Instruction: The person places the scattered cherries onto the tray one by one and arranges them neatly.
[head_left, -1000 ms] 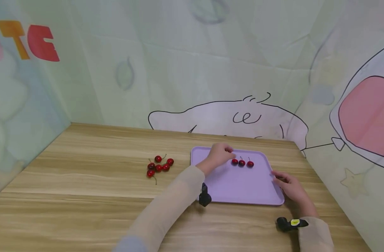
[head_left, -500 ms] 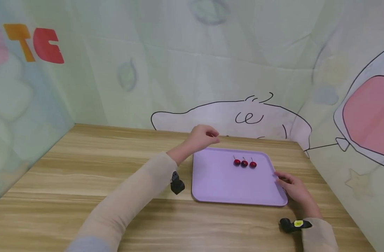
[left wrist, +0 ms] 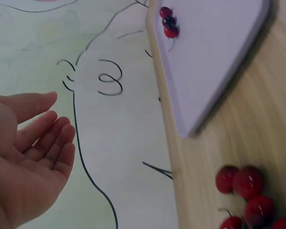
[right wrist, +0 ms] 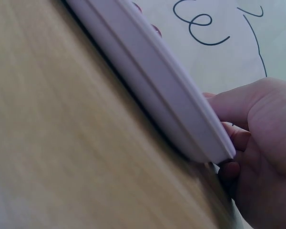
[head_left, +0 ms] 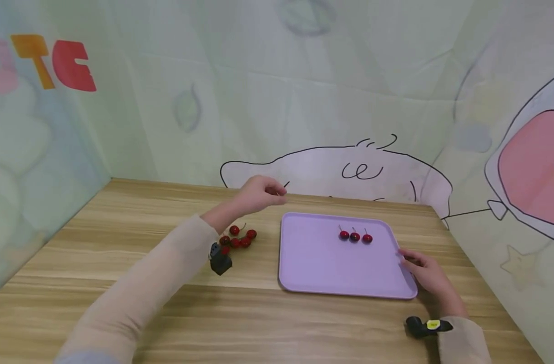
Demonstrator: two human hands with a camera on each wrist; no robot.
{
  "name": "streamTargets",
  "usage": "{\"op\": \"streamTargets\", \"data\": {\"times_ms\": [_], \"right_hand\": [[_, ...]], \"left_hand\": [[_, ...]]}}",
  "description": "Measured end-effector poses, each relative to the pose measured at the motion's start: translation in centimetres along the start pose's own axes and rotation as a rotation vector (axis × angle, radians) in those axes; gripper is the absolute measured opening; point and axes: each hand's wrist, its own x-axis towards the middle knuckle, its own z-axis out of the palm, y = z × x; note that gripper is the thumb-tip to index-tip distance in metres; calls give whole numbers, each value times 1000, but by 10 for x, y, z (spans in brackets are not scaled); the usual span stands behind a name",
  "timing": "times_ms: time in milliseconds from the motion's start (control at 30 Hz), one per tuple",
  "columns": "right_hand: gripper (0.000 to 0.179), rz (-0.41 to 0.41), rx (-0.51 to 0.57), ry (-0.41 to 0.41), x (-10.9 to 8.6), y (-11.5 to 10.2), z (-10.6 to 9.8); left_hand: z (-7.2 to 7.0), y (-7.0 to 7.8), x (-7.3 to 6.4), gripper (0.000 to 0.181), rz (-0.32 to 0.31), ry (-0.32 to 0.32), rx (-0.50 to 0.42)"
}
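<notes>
In the head view, my left hand (head_left: pixel 257 194) is raised over the far part of the table between the cherry pile and the tray. Its fingers are loosely bent, and the left wrist view shows nothing between the thumb and fingers. Three red cherries (head_left: pixel 355 237) with stems stand in a row on the light purple tray (head_left: pixel 331 270), toward its far right. Several more cherries (head_left: pixel 245 242) lie bunched on the wood left of the tray, partly hidden by the left wrist camera. My right hand (head_left: pixel 427 275) grips the tray's right rim, thumb and fingers at its edge (right wrist: pixel 200 124).
The wooden table (head_left: pixel 259 323) meets a printed cloth backdrop (head_left: pixel 240 116) at the back and on both sides. A black camera (head_left: pixel 220 260) sits on the left wrist, and another black camera (head_left: pixel 420 327) on the right.
My left hand has moved left from over the tray, away from the cherry row, rising on the way. The three cherries stay in place, and the right hand keeps its hold on the tray.
</notes>
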Motion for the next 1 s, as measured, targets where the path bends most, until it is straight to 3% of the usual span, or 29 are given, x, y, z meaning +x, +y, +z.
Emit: {"op": "streamTargets", "data": {"times_ms": [267, 500, 767, 1000], "right_hand": [[46, 25, 4, -12, 1, 2, 0], [47, 29, 5, -13, 1, 3, 0], [47, 29, 4, -16, 0, 4, -1], [47, 36, 6, -15, 0, 3, -1]], "left_hand": [[-14, -41, -11, 28, -19, -124, 33], [-28, -70, -20, 26, -18, -156, 57], [-34, -95, -24, 29, -68, -197, 96], [-32, -107, -25, 27, -100, -216, 95]]}}
